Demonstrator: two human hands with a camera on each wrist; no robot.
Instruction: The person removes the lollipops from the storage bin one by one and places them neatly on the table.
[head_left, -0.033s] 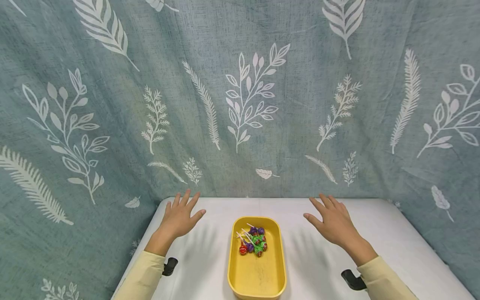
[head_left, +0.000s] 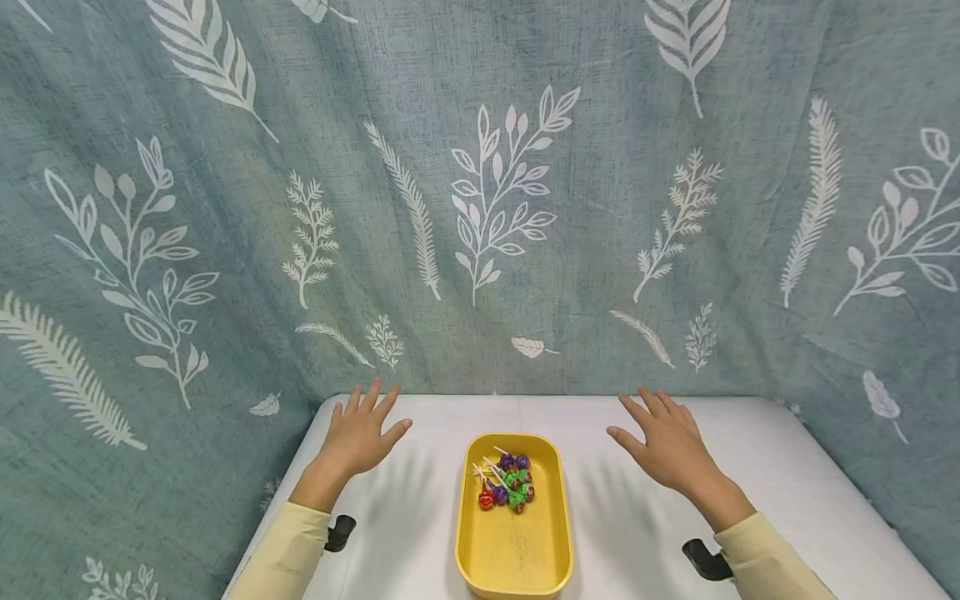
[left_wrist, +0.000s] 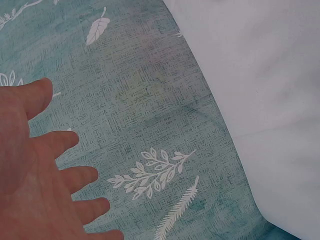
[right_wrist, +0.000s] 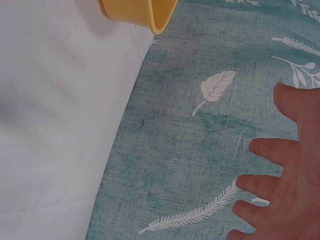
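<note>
A yellow tray (head_left: 517, 550) sits on the white table in the head view. Toward its far end lies a small heap of lollipops with white sticks: a red lollipop (head_left: 486, 499), several green lollipops (head_left: 527, 492) and several purple lollipops (head_left: 522, 461). My left hand (head_left: 356, 437) hovers over the table to the left of the tray, fingers spread and holding nothing. On the other side, my right hand (head_left: 667, 442) is held up the same way, also with nothing in it. Neither hand touches the tray. Both wrist views show outstretched fingers.
The white tabletop (head_left: 420, 533) reaches back to a blue-green curtain (head_left: 570, 333) printed with white leaves, which also hangs along both sides. A black strap (head_left: 340, 533) is on the left wrist, another black strap (head_left: 707, 560) on the right.
</note>
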